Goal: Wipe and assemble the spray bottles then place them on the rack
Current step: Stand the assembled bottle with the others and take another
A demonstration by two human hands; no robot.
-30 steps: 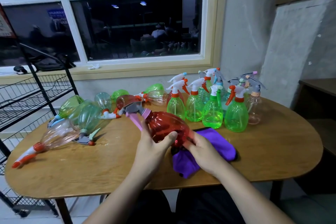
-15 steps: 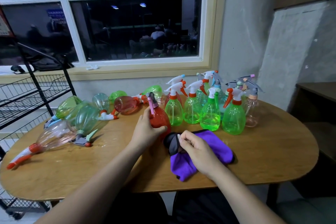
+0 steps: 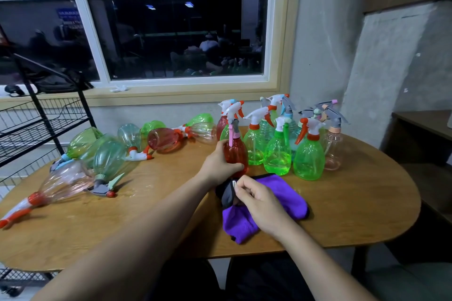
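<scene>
Left hand (image 3: 217, 165) grips one bottle (image 3: 236, 151); right hand (image 3: 259, 206), cloth (image 3: 286, 192).

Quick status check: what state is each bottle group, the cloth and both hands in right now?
left hand: fingers curled round the red bottle.
red bottle: upright, sprayer fitted.
right hand: pinching the purple cloth.
purple cloth: bunched on the table.
standing bottles: upright, sprayers on.
lying bottles: on their sides, on the table's left part.
</scene>
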